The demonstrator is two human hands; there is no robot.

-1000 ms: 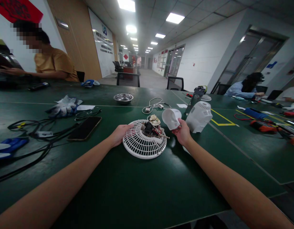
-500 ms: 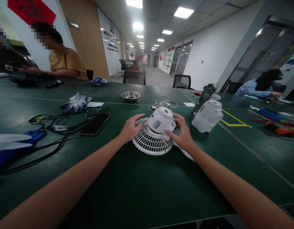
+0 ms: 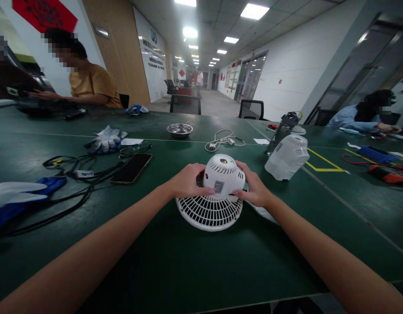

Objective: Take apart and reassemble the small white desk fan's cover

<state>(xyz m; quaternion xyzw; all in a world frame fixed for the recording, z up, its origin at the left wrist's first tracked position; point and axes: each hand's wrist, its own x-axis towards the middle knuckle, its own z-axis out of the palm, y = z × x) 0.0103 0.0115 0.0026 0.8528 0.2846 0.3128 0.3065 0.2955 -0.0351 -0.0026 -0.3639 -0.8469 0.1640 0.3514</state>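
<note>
In the middle of the green table (image 3: pixel 208 266) lies a round white fan grille (image 3: pixel 211 218), slatted side up. On top of it sits a white fan motor housing (image 3: pixel 226 176) with vent slots and a printed code label. My left hand (image 3: pixel 190 181) grips the housing from the left, its thumb across the front near the label. My right hand (image 3: pixel 254 187) closes on the housing's right side, thumb at its lower front edge. A pale flat piece (image 3: pixel 260 211) shows partly below my right wrist. Whether the housing is seated on the grille is hidden.
Behind the fan lie a white cable (image 3: pixel 221 141) and a metal bowl (image 3: pixel 179 130). A white plastic housing (image 3: pixel 286 159) and a bottle (image 3: pixel 285 124) stand right. Leftward are a phone (image 3: pixel 131 169), black cables (image 3: pixel 87 187) and gloves (image 3: pixel 106 139). People sit at both far sides.
My left hand has moved from the grille's edge onto the housing. The housing has turned more upright, its label now facing me, and the fan has come slightly closer.
</note>
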